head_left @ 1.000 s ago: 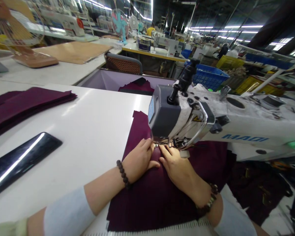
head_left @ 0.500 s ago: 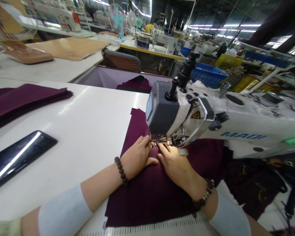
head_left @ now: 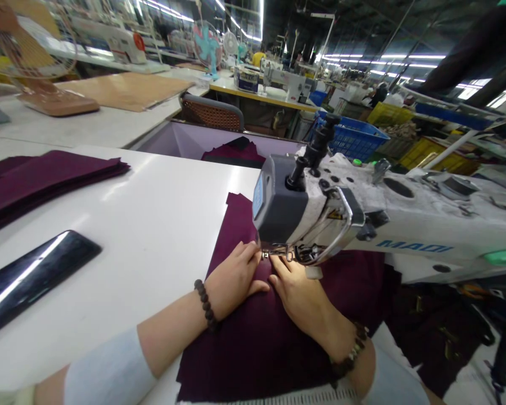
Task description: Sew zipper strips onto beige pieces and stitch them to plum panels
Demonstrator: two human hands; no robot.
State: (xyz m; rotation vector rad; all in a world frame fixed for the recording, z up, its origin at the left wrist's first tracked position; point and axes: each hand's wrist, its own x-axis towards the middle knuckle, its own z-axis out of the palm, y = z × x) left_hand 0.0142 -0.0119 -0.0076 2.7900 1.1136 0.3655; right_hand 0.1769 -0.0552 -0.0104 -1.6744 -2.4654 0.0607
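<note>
A piece of maroon cloth (head_left: 253, 360) lies flat on the white table under the head of a sewing machine (head_left: 346, 197). My left hand (head_left: 231, 281) rests on the cloth just left of the presser foot (head_left: 265, 255), fingers stretched forward and thumb out to the side. On the other side of the foot, my right hand (head_left: 306, 298) lies on the same cloth, its fingers extended toward the needle area. Both hands press down flat without gripping. The machine head partly covers the right fingertips, and the needle itself is too small to make out.
A stack of maroon cloth pieces (head_left: 46, 180) sits at the left, with a dark phone (head_left: 37, 281) nearer me. More maroon cloth lies in a lilac bin (head_left: 185, 138) behind the table. A printed ruler scale (head_left: 320, 395) runs along the front edge.
The whole view has shifted slightly, so things appear a little lower. Both hands stay beside the presser foot, and no clear movement of the cloth shows.
</note>
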